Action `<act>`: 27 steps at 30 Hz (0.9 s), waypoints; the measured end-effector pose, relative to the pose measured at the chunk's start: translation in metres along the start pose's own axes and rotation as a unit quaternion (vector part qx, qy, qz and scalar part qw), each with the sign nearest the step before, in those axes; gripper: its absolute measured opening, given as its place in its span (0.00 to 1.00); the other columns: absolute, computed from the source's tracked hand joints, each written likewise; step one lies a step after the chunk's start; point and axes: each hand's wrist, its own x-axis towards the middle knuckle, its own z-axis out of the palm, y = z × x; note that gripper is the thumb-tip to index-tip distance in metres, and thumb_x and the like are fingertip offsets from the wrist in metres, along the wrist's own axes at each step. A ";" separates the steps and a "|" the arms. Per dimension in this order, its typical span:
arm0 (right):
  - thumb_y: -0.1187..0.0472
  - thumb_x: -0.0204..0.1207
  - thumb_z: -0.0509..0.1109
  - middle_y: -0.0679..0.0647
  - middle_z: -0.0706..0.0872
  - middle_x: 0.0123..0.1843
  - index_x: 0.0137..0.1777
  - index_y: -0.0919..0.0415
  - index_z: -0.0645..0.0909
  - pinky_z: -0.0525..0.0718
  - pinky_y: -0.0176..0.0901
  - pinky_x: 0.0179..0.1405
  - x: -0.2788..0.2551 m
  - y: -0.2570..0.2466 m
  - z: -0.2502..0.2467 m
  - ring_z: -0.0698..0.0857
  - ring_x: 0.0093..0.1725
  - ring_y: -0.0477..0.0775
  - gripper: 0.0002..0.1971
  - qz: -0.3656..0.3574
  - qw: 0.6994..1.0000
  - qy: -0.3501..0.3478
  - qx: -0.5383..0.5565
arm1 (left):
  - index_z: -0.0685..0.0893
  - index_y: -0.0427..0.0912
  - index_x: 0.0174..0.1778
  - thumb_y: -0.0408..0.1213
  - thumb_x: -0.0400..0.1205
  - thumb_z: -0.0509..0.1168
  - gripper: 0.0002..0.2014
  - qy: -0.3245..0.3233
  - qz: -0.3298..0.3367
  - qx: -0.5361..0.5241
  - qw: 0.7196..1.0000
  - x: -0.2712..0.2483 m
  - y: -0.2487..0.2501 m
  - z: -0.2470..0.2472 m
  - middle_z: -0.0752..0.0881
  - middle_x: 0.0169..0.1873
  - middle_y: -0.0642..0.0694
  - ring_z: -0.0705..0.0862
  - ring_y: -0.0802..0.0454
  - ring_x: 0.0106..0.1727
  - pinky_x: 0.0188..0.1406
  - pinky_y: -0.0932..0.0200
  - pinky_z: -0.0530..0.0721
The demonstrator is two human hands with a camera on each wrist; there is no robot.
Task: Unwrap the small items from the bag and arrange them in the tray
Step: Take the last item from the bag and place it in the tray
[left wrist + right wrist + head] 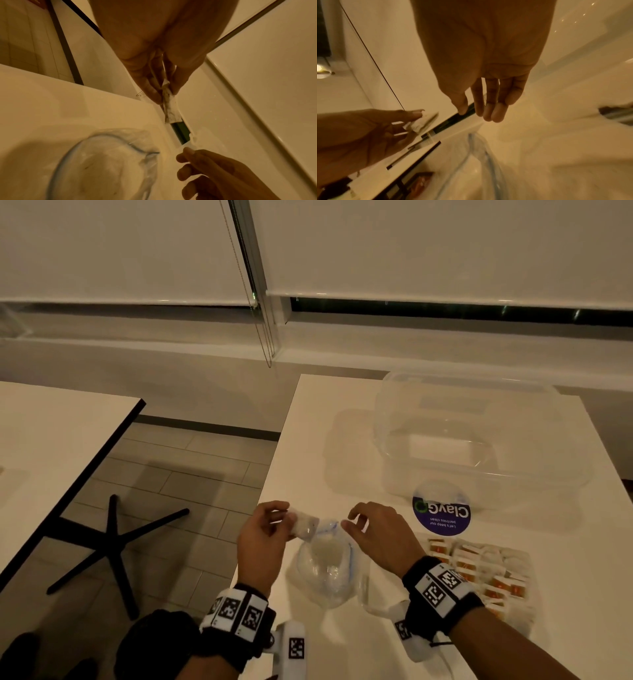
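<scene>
Above the near edge of the white table (342, 412), the left hand (262, 537) pinches a small white packet (303, 525) between thumb and fingers. Just beside it, the right hand (380, 534) hangs relaxed, holding nothing. Below both lies the clear bag (325, 570); the tray of wrapped items (479, 573) sits to its right.

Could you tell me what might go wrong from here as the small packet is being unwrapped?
1. The left hand pinches the small white wrapped packet only at one end, close to the white table's edge, so it could slip and fall to the floor.
2. The right hand holds nothing, so the crumpled clear plastic bag lies loose and could slide.
</scene>
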 end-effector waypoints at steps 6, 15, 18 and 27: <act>0.45 0.75 0.75 0.42 0.89 0.47 0.58 0.48 0.85 0.87 0.35 0.44 -0.016 -0.049 -0.050 0.87 0.39 0.42 0.14 -0.072 0.973 -0.002 0.221 | 0.85 0.38 0.54 0.28 0.80 0.73 0.08 -0.067 0.040 -0.050 0.996 -0.013 0.052 0.018 0.91 0.47 0.40 0.92 0.46 0.50 0.48 0.50 0.92; 0.65 0.71 0.81 0.56 0.91 0.44 0.48 0.63 0.86 0.88 0.41 0.43 -0.045 -0.067 -0.098 0.91 0.38 0.59 0.09 -0.061 0.868 0.126 0.477 | 0.84 0.39 0.55 0.30 0.84 0.67 0.05 -0.117 0.066 -0.140 0.981 -0.058 0.107 0.036 0.88 0.54 0.39 0.90 0.40 0.54 0.51 0.49 0.91; 0.65 0.73 0.79 0.59 0.90 0.45 0.48 0.65 0.84 0.85 0.39 0.42 -0.057 -0.073 -0.109 0.91 0.38 0.57 0.08 -0.070 0.847 0.134 0.510 | 0.86 0.40 0.56 0.37 0.85 0.67 0.07 -0.156 0.094 -0.097 0.978 -0.070 0.119 0.036 0.92 0.48 0.42 0.91 0.42 0.51 0.52 0.49 0.91; 0.64 0.76 0.76 0.53 0.90 0.45 0.48 0.59 0.86 0.89 0.46 0.46 -0.082 -0.075 -0.110 0.90 0.41 0.55 0.03 -0.118 0.869 0.102 0.469 | 0.87 0.57 0.53 0.50 0.82 0.64 0.09 -0.131 0.363 0.254 0.887 -0.074 0.146 0.019 0.87 0.43 0.64 0.87 0.63 0.48 0.47 0.69 0.86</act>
